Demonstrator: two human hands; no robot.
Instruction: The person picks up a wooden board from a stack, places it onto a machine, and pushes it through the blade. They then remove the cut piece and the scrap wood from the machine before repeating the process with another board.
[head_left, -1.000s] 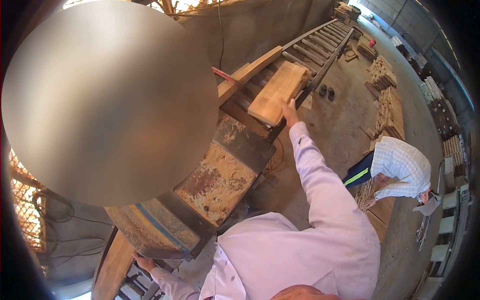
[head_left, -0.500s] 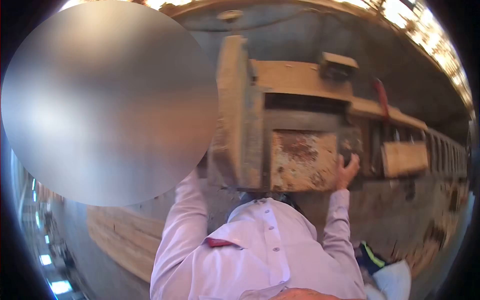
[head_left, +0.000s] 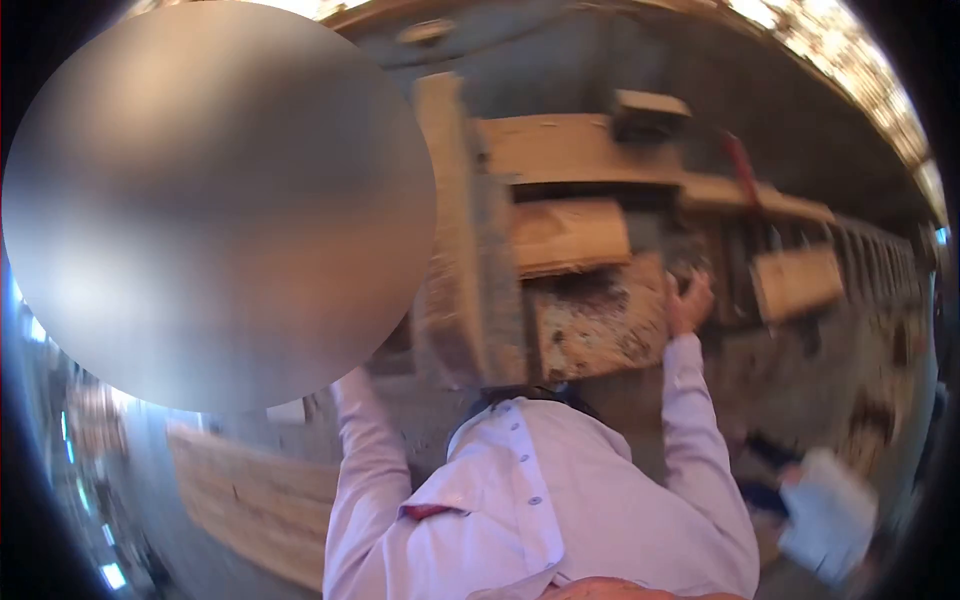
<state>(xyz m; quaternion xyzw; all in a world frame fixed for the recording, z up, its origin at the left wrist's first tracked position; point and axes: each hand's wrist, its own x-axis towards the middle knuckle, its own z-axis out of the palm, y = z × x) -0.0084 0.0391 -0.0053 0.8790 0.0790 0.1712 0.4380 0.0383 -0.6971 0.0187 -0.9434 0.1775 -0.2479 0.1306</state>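
Note:
My right hand [head_left: 689, 301] lies at the right edge of a worn, stained plate [head_left: 605, 325], beside a dark metal part [head_left: 686, 250] of the machine. Its fingers look spread, though motion softens them. Just behind the worn plate, a light wooden block [head_left: 570, 236] sits on the machine bed, next to a tall upright guide [head_left: 447, 200]. My left forearm [head_left: 370, 420] reaches forward at the left, but a large blurred disc covers the left hand and whatever is near it.
Behind the bed runs a dusty ledge [head_left: 565, 150] with a small box [head_left: 650, 115] on it. A red lever [head_left: 740, 170] and another wooden block [head_left: 797, 283] are at the right, before a slatted roller track [head_left: 880, 265]. Planks [head_left: 250, 490] lie lower left; another person [head_left: 825, 510] is lower right.
A wooden block has appeared on the bed behind the worn plate. The machine has shifted slightly left in view. The person at lower right shows more, and my right hand stays by the plate.

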